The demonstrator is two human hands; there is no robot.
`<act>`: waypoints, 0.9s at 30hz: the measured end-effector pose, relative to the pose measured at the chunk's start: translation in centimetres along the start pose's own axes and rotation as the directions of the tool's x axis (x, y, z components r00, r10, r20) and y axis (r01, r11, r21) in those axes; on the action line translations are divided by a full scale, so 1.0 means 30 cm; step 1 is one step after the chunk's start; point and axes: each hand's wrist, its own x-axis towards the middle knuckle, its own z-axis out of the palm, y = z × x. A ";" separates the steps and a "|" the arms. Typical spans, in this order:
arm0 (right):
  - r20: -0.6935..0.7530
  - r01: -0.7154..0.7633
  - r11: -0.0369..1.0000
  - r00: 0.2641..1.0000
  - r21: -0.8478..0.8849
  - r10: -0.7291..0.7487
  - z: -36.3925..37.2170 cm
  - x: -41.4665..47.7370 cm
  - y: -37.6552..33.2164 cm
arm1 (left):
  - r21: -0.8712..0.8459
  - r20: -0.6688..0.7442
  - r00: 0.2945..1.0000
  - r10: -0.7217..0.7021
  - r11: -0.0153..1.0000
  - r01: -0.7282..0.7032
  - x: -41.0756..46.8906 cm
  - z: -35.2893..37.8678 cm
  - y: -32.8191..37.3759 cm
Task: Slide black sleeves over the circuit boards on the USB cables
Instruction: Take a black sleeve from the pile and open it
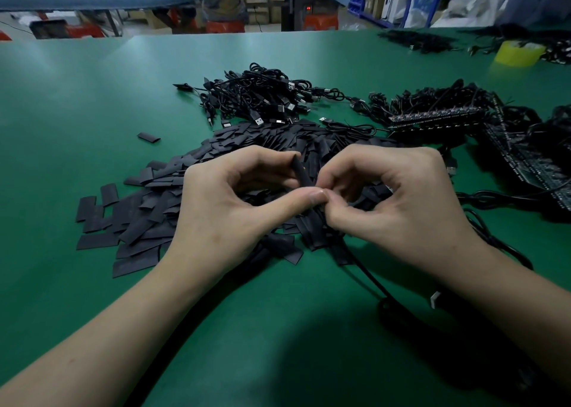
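My left hand (pixel 234 202) pinches a black sleeve (pixel 301 171) between thumb and forefinger, held nearly upright over the pile. My right hand (pixel 392 202) meets it from the right, fingertips closed on the sleeve's lower end, where a black USB cable (pixel 367 270) runs down toward me. The circuit board is hidden inside the fingers or the sleeve. A wide pile of flat black sleeves (pixel 139 218) lies under and left of my hands. One stray sleeve (pixel 149 137) lies apart at the left.
A heap of black USB cables (pixel 262 97) lies behind the sleeve pile on the green table (pixel 77 103). Strips of circuit boards with cables (pixel 438 119) fill the right side. A yellow tape roll (pixel 519 52) stands far right. A person stands at another bench behind.
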 end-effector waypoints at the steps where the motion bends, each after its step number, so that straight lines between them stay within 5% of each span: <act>1: 0.001 0.004 1.000 1.000 -0.005 -0.004 0.000 0.000 0.001 | -0.008 -0.010 1.000 -0.010 1.000 0.010 0.003 -0.001 -0.002; 6: 0.026 -0.157 0.978 0.988 0.135 0.155 0.002 0.003 0.004 | 0.014 -0.032 0.999 -0.003 1.000 0.004 0.006 -0.007 -0.008; 12: 0.377 -0.575 0.706 0.814 0.414 0.442 0.004 0.018 0.021 | 0.270 0.094 0.973 0.210 0.935 -0.228 0.002 -0.013 0.013; 19: 0.481 -0.662 0.473 0.748 0.581 0.457 0.008 0.021 0.026 | 0.344 0.148 0.949 0.277 0.885 -0.312 -0.001 -0.003 0.029; 27: 0.501 -0.694 0.416 0.716 0.588 0.486 0.004 0.026 0.030 | 0.355 0.172 0.961 0.216 0.897 -0.265 0.002 -0.001 0.030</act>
